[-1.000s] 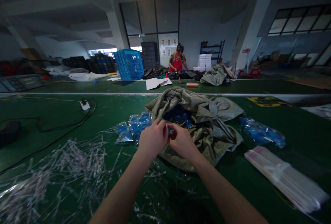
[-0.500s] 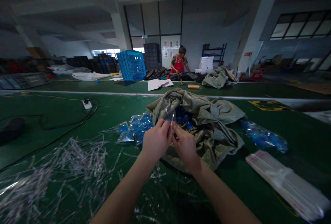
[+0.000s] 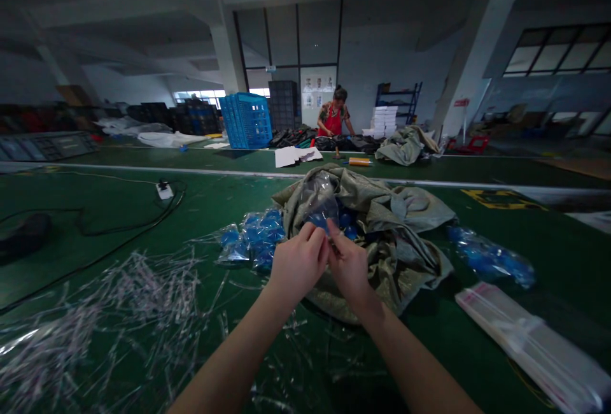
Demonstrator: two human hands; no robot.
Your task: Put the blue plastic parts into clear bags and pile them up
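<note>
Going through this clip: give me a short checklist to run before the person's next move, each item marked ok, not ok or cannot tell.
1. Both hands on the clear plastic bag: ok; the left hand and right hand pinch its lower part.
2. Blue piece inside that bag: ok.
3. Bag's opening closed: cannot tell.
4. Woven sack open, blue items showing: ok.
5. Plastic scraps away from the forearms: not ok; they lie beneath them.
6. Black cable away from the hands: ok.

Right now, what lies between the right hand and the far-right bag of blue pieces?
The crumpled woven sack lies between the right hand and that bag, in the head view.
</note>
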